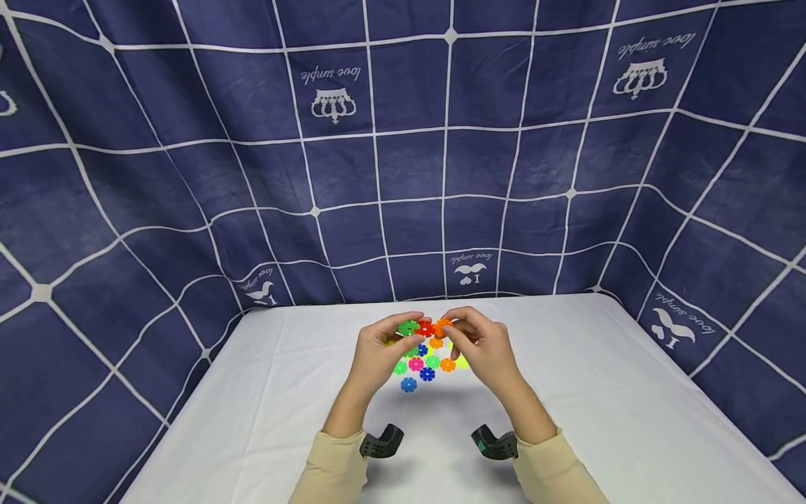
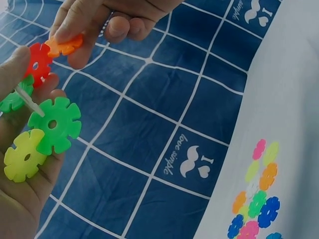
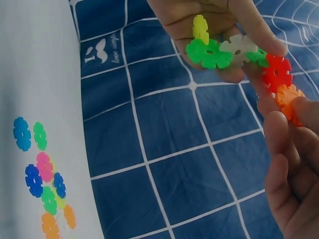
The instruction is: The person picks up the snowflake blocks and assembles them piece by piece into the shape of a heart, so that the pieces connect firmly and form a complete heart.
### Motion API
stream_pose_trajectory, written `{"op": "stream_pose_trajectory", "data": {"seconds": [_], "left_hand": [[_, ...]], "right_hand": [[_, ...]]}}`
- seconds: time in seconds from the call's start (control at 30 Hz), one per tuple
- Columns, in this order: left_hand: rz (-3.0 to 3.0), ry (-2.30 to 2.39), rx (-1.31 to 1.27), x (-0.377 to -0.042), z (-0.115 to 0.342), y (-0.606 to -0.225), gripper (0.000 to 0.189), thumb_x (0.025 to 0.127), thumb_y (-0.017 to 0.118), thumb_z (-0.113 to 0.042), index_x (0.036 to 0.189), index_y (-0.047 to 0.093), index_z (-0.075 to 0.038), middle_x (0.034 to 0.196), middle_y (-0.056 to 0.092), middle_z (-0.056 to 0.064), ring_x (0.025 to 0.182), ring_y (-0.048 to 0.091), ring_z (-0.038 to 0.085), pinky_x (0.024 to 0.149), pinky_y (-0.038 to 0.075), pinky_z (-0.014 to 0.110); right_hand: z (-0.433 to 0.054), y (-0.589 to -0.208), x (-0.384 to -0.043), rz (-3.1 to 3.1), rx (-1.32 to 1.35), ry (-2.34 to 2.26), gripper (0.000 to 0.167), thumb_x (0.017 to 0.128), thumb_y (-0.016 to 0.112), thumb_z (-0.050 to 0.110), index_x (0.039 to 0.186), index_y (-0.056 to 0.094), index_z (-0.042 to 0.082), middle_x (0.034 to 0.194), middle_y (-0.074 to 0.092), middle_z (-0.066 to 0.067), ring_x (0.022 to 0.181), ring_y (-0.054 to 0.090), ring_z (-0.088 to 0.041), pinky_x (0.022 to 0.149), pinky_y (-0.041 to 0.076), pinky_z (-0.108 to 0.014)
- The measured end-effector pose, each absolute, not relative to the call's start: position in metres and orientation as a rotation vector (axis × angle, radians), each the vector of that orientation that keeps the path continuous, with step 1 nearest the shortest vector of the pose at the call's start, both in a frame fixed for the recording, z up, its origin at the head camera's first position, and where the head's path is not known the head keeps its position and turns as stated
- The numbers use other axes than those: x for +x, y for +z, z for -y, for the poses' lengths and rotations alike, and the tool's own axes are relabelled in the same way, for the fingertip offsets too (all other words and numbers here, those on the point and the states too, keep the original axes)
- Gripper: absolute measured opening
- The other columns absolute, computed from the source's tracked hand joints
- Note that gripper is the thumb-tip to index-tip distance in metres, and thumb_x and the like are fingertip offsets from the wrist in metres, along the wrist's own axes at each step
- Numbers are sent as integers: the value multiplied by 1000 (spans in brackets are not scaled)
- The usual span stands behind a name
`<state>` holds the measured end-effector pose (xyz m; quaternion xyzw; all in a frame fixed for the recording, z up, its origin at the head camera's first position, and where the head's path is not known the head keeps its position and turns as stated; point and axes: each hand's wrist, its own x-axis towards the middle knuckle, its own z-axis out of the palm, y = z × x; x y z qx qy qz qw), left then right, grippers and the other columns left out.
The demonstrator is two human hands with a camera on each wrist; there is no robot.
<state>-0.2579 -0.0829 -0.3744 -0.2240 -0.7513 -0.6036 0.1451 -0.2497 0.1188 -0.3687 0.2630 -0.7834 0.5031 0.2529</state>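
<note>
My left hand (image 1: 380, 348) holds a linked chain of notched plastic discs above the table. The chain runs from a yellow disc (image 2: 24, 155) through a green disc (image 2: 56, 125), a white disc (image 3: 239, 50) and another green disc (image 3: 257, 57) to a red disc (image 3: 277, 72). The left thumb and fingers pinch it near the red end. An orange disc (image 3: 289, 102) is pinched between the thumb and fingers of my right hand (image 1: 483, 343), its edge meeting the red disc's edge.
Below the hands, several loose discs lie on the white table (image 1: 283, 392), among them a light blue disc (image 1: 408, 384), a dark blue disc (image 1: 427, 374) and a pink disc (image 1: 415, 364). A blue gridded curtain (image 1: 409, 168) surrounds the table at the back and sides.
</note>
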Motion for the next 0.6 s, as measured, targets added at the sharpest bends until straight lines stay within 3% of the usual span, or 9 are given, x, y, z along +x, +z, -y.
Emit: {"op": "stream_pose_trajectory", "data": {"seconds": [0.1,0.27,0.4,0.6], "left_hand": [[2152,-1739,-667,-258,84,-375,31,87,77,-19,118,74,-20,114,76,2,83,65,15,71,56,22],[2146,-1745,-690,-259,85,-374,32,87,77,-18,119,73,-20,114,76,2,82,64,14,70,56,22],[2132,-1757,-703,-259,85,-375,32,88,77,-16,119,73,-19,114,76,3,82,64,14,70,56,22],[2134,-1750,-695,-259,84,-375,31,87,77,-16,119,74,-16,113,76,3,85,65,13,72,57,22]], "right_hand": [[-119,-369,-250,2116,724,1378,14,93,69,11,106,67,8,84,77,-8,51,60,-10,52,57,-28],[-121,-370,-251,2107,717,1408,14,93,69,11,107,67,8,84,76,-11,54,62,-23,54,56,-25],[-122,-370,-251,2110,722,1418,14,94,69,11,107,67,8,84,76,-11,54,62,-23,55,56,-22],[-121,-370,-251,2109,758,1391,13,92,70,11,105,68,9,80,76,-7,53,62,-18,54,58,-31]]}}
